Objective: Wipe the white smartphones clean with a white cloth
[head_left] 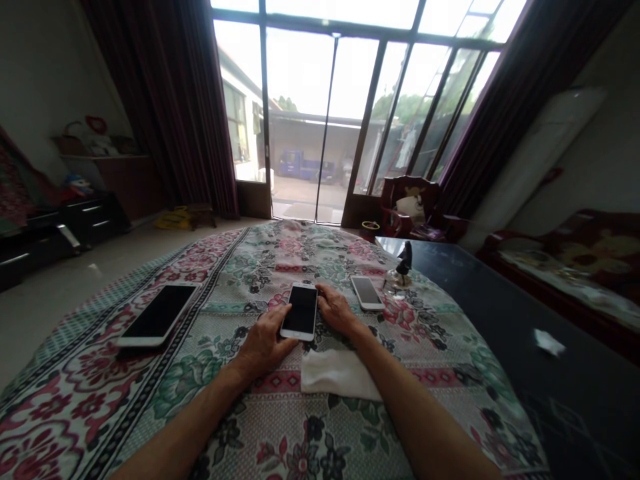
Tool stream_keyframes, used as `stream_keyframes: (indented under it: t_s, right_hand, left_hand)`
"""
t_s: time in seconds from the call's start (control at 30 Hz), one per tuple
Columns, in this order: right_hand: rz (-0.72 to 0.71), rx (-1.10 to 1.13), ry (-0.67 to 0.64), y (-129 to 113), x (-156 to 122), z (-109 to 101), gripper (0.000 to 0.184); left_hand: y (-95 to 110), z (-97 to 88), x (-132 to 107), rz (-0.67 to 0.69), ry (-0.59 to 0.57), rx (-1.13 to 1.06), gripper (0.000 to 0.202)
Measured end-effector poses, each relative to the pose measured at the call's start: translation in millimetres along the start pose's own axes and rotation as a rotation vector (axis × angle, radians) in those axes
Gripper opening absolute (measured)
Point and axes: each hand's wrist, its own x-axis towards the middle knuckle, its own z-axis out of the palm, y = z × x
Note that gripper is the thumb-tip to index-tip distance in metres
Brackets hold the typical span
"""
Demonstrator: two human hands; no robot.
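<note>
A white smartphone [301,313] with a dark screen is between my two hands, low over the patterned tablecloth. My left hand [266,338] grips its left edge, the thumb at the lower corner. My right hand [336,308] is closed on its upper right edge, with some fingertips hidden. A folded white cloth [336,373] lies just below the phone, partly behind my right forearm. To the right rests a smaller white phone [367,293], and to the left a large white tablet-like device [160,313], both with dark screens.
A clear bottle with a black spray top [404,263] stands at the table's right. The floral tablecloth [300,440] covers the round table. A dark glossy table [480,300] adjoins on the right, bearing a crumpled white tissue [549,342]. Beyond are glass doors [320,133] and a wooden chair [413,207].
</note>
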Motion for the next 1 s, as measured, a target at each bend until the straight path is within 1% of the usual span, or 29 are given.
stream_keyframes:
  t_s: [0.13,0.23,0.3,0.37,0.4,0.47,0.53,0.6,0.63,0.73,0.8,0.83,0.9,1.0]
  right_hand:
    - [-0.009,-0.024,-0.002,-2,-1,4,0.04]
    - [0.009,-0.011,-0.013,-4,-2,2,0.04]
    - [0.044,0.021,-0.005,-6,-3,-4,0.038]
    - [0.063,0.032,0.011,-12,-3,-14,0.031]
    - [0.053,0.036,-0.003,-15,-4,-20,0.027]
    - [0.001,0.054,-0.104,-26,-8,-36,0.019]
    - [-0.088,0.12,-0.375,-40,-16,-52,0.017]
    - [-0.184,0.085,-0.558,-55,-29,-65,0.023]
    - [-0.223,0.06,-0.613,-61,-36,-69,0.031]
    - [-0.309,0.019,-0.665,-70,-57,-71,0.055]
    - [-0.331,0.015,-0.676,-69,-69,-68,0.064]
    - [-0.334,0.011,-0.681,-68,-73,-65,0.065]
    - [-0.34,-0.018,-0.69,-65,-78,-60,0.06]
    - [-0.352,-0.092,-0.659,-65,-83,-52,0.044]
  left_hand:
    - [0,-1.0,2,0.012,-0.008,0.001,0.06]
    - [1,-2.9,4,0.016,-0.028,0.0,0.06]
    - [3,-4.4,5,0.018,-0.036,-0.003,0.059]
    - [4,-5.5,5,0.016,-0.037,-0.004,0.058]
    - [5,-5.7,5,0.016,-0.034,-0.003,0.057]
    - [6,-5.4,5,0.021,-0.028,0.006,0.057]
    - [5,-3.9,4,0.027,-0.02,0.019,0.057]
    - [4,-1.7,4,0.024,0.0,0.035,0.054]
    - [3,-0.5,5,0.019,0.016,0.044,0.052]
    - [0,1.8,5,0.007,0.064,0.057,0.042]
    - [-1,2.0,6,0.003,0.084,0.055,0.038]
    - [-2,1.8,6,0.0,0.09,0.053,0.037]
    - [-1,1.3,7,-0.005,0.092,0.049,0.037]
    - [-1,1.4,7,-0.015,0.084,0.041,0.038]
